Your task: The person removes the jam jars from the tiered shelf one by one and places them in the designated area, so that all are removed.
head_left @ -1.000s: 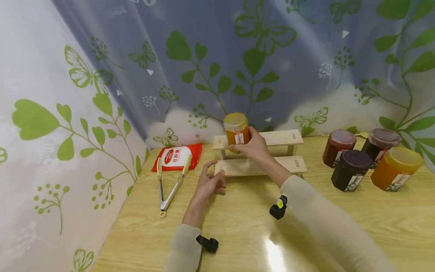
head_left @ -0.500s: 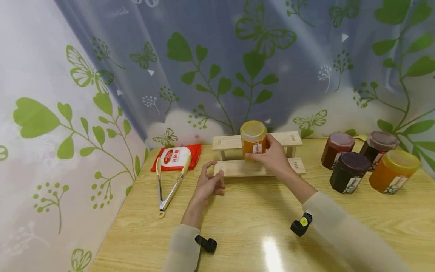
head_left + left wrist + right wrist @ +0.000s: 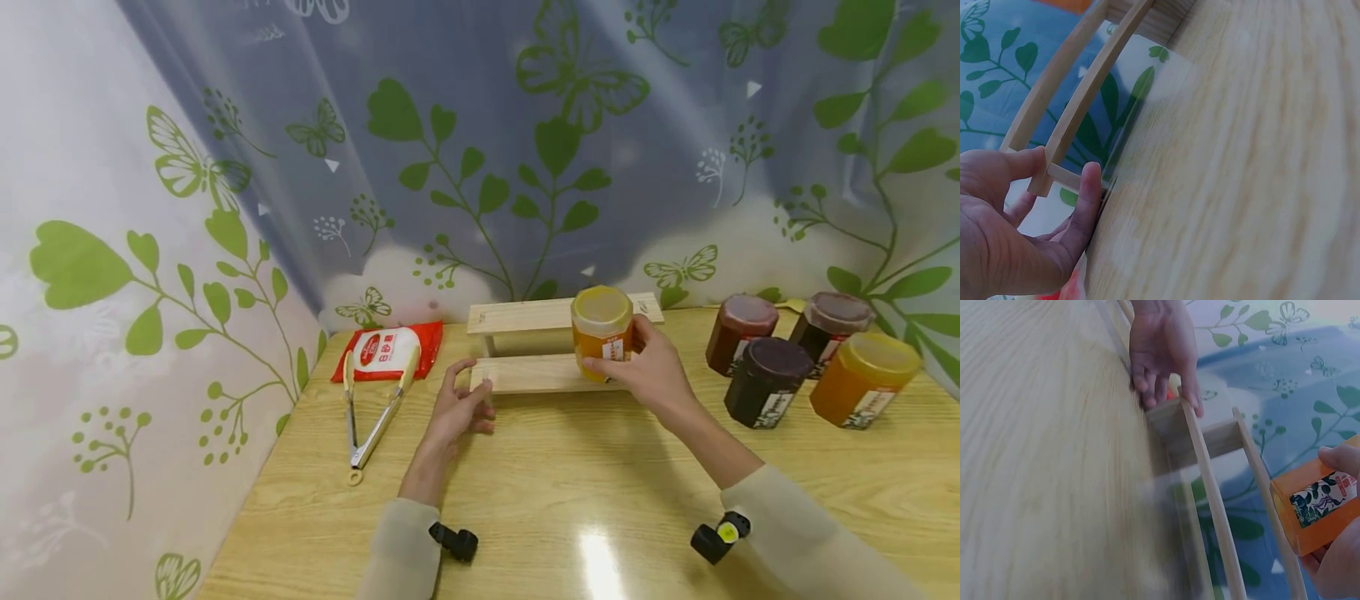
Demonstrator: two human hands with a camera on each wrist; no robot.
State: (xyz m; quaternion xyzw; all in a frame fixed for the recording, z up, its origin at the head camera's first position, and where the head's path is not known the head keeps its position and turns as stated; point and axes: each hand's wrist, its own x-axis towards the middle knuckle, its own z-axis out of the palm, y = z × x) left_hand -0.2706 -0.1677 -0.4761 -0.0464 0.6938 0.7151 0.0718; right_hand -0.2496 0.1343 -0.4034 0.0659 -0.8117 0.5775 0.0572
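My right hand [image 3: 660,373] grips a honey-coloured jar [image 3: 597,321] with a yellow lid, thumb on the near side by its white label. The jar is upright in front of the right part of a two-tier wooden shelf [image 3: 517,375]; whether its base touches the lower board, I cannot tell. In the right wrist view the orange jar [image 3: 1313,497] fills the right edge, beside the shelf's rails. My left hand [image 3: 459,408] pinches the left end of the lower board. Up close, the left hand [image 3: 1029,231] has one fingertip against the board's end and another finger extended below it.
Several jars stand at right: a dark red jar [image 3: 738,337], a dark purple jar [image 3: 768,383], a dark jar [image 3: 825,329] and an orange jar [image 3: 862,383]. At left lie a red and white packet [image 3: 386,350] and metal tongs [image 3: 375,429]. A yellow utensil end [image 3: 791,305] shows behind the jars.
My right hand has carried the yellow-lidded jar rightward and lower, from the upper tier's left end to the right part of the shelf. My left hand has stayed on the board's end.
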